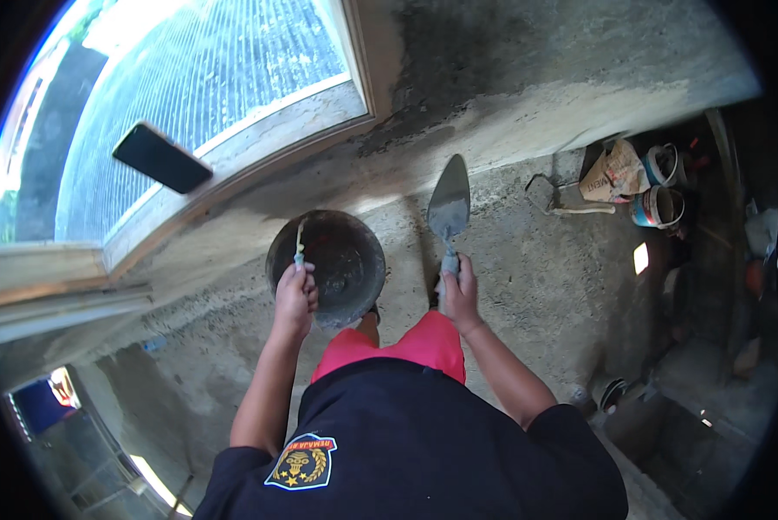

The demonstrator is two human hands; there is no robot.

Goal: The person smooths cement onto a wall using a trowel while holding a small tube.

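Observation:
My left hand (294, 301) is closed round the grip of a thin pale handle (300, 238), which runs to the far rim of a round black bucket (346, 277). The bucket hangs or stands just in front of my left leg; I cannot tell whether it touches the floor. Its dark inside shows only some greyish residue. In my right hand (460, 292) is a pointed masonry trowel (449, 205), gripped by its handle. Its blade points away from me and is smeared with grey near the handle.
A phone (162, 158) is in front of the window frame (294, 108) at upper left. Along the rough wall (502, 121) lie a hoe-like tool (571, 208), a torn paper sack (616, 173) and two small buckets (658, 206). Cluttered items line the dark right side.

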